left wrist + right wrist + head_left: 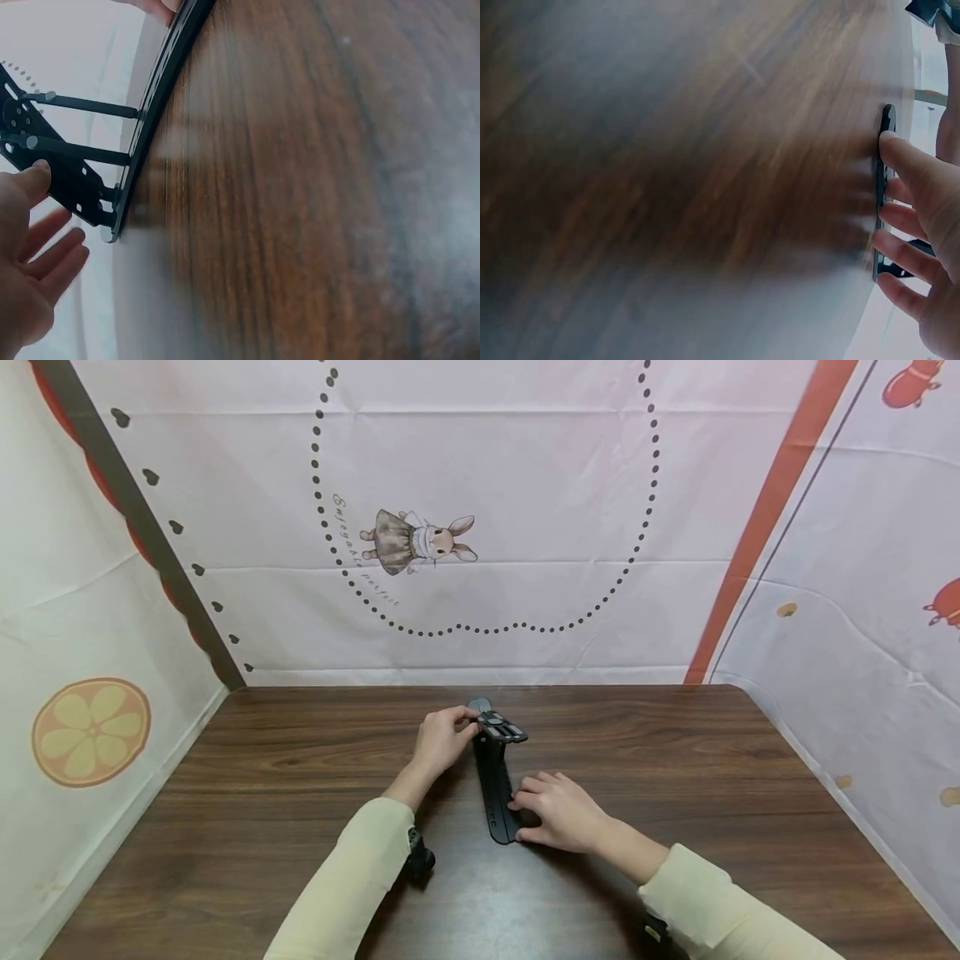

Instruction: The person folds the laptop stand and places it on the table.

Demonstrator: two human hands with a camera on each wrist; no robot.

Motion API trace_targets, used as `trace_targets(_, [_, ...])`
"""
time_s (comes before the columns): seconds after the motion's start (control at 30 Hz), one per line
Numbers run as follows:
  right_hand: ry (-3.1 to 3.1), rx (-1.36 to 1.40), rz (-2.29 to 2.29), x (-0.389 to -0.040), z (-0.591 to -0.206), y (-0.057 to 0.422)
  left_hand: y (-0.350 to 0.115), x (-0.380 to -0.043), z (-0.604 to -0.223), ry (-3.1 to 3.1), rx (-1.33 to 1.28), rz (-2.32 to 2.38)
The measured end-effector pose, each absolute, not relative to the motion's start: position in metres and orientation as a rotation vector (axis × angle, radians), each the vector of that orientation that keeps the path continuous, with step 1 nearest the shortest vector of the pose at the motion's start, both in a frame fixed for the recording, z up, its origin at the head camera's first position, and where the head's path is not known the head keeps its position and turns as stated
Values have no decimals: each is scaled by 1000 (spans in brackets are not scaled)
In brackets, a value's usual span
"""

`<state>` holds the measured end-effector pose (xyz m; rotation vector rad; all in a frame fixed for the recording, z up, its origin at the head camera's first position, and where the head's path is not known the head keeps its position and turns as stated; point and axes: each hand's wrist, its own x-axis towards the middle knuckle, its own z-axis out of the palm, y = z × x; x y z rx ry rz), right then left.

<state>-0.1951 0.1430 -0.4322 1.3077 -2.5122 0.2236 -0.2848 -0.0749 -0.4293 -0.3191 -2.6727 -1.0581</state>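
A black folding stand (495, 785) lies on the table, its long flat base pointing toward me. Its slotted plate (71, 176) is raised above the far part of the base on two thin rods (94, 155). With thumb and a finger my left hand (441, 739) pinches the left edge of this plate; its other fingers spread loosely below. Beside the near right edge of the base is my right hand (562, 814). Its thumb and fingertips (889, 146) touch that edge, spaced out along it. The contact under the right fingertips is partly hidden.
The brown wooden table (262, 777) ends at a pale printed cloth (525, 510) behind and at both sides. A small black device (418, 856) sits on the left wrist, another (656, 931) on the right.
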Motion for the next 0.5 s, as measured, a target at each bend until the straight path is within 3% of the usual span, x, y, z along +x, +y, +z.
trace_targets(0.5, [-2545, 1203, 181, -189, -434, 126, -77, -286, -427, -2599, -373, -1158])
